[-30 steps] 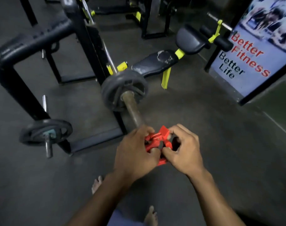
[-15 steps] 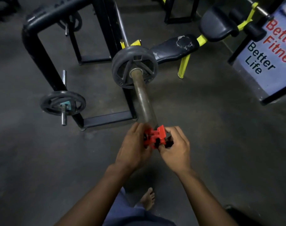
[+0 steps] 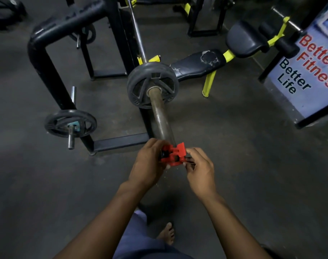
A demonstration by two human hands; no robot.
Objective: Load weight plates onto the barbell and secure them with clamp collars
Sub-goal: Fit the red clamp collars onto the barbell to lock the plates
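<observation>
A rusty barbell sleeve [image 3: 161, 119] points toward me from the black rack. A dark weight plate [image 3: 152, 85] sits far up the sleeve against its collar. A red clamp collar [image 3: 173, 155] is at the near end of the sleeve, its lever flap raised. My left hand [image 3: 148, 163] grips the collar's left side. My right hand [image 3: 200, 170] pinches its right side with thumb and fingers. The sleeve's tip is hidden behind the collar and my fingers.
A black rack frame [image 3: 45, 58] stands to the left with a smaller plate [image 3: 70, 123] stored on a peg. A padded bench [image 3: 196, 62] with yellow legs lies behind the plate. A printed banner [image 3: 309, 71] stands at the right. My bare foot [image 3: 167, 233] is on the dark floor.
The view has tilted and come closer to the bar. Both hands have stayed on the red collar at the sleeve's end, and its lever now stands up more clearly.
</observation>
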